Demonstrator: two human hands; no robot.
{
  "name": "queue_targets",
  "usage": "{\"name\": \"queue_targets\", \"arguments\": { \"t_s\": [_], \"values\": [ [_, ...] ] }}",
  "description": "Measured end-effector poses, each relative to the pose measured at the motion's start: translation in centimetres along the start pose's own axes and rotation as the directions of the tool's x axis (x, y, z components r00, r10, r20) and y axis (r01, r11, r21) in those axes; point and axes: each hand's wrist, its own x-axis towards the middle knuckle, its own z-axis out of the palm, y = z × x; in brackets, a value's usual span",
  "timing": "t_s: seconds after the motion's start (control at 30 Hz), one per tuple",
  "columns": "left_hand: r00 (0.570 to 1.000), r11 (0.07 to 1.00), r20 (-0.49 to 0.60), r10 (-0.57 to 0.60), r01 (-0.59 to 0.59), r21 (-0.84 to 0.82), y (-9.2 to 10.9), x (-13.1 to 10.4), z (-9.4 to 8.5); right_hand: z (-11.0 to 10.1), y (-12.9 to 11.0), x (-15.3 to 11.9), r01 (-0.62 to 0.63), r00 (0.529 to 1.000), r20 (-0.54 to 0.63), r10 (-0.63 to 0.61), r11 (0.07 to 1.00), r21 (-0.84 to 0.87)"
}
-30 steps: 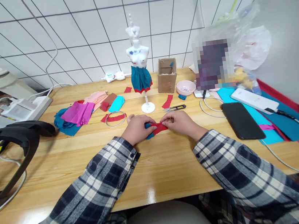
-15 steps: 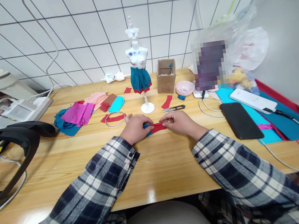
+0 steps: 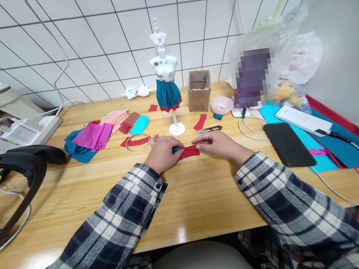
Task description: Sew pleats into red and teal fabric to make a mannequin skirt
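A small red cloth piece [image 3: 190, 152] lies on the wooden table between my hands, with blue cloth [image 3: 176, 150] at its left end. My left hand [image 3: 165, 153] is closed on the blue cloth, thumb and fingers pressed together. At the right end, my right hand [image 3: 215, 144] pinches the upper edge of the red piece. Behind my hands stands a white dress form [image 3: 164, 68] wearing a teal skirt [image 3: 169, 94] with a red hem. Black thread snips [image 3: 212, 129] lie just beyond my right hand.
A metal ring [image 3: 139, 149] and fabric scraps [image 3: 95, 136] lie at left, near a black headset [image 3: 22, 173]. At the back are a cardboard box [image 3: 200, 98] and a pink bowl [image 3: 222, 106]. A black phone [image 3: 289, 144] and white power bank [image 3: 303, 120] sit at right.
My right hand has shifted slightly right, and more of the red cloth's lower part shows, spread flatter. My left hand stays almost where it was.
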Motion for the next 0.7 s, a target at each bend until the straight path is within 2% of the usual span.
{"name": "queue_targets", "arguments": {
  "t_s": [0.13, 0.3, 0.5, 0.7],
  "values": [
    [1.000, 1.000, 0.003, -0.010, 0.010, 0.003, 0.0, 0.0, 0.1, 0.4, 0.5, 0.2, 0.074, 0.995, -0.058, -0.082, 0.989, -0.131],
    [1.000, 1.000, -0.012, -0.005, 0.005, 0.016, 0.0, -0.1, -0.1, 0.6, 1.0, 0.3, 0.134, 0.987, -0.071, -0.148, 0.977, -0.166],
    [0.994, 0.985, 0.008, 0.110, -0.110, 0.131, 0.6, -0.3, -0.8, 0.0, 0.2, -0.2, 0.276, 0.957, 0.009, -0.291, 0.896, -0.349],
    [0.982, 0.962, 0.020, 0.188, -0.189, 0.195, 0.8, -0.5, -1.2, -0.1, -0.3, -0.5, 0.318, 0.943, 0.074, -0.324, 0.816, -0.483]
  ]
}}
